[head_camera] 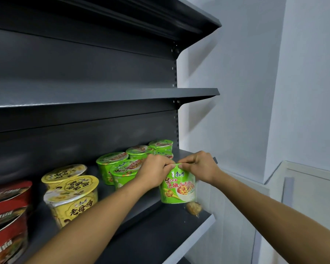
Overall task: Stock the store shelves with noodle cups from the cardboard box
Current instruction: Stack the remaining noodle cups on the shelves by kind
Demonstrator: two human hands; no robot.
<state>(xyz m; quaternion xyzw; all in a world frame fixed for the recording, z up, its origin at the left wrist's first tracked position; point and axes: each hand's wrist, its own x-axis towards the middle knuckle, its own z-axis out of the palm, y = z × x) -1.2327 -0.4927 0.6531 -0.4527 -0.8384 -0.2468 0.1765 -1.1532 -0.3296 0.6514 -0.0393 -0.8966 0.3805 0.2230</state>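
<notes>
We note red noodle cups nearest at left, then 2 yellow noodle cups. Left grip and right grip both pinch the lid rim of 1 green noodle cup, upright at the shelf front right edge. More green cups stand farther back.

A single wide-angle view from the person's head faces forward and slightly down at dark shelving, angled a little leftward along it. The lowest shelf is seen from above, the middle shelf nearly edge-on, the top shelf from beneath. It sits close: the green noodle cup is at arm's length, the left forearm and right forearm rising from the bottom edge. A white wall fills the right.
</notes>
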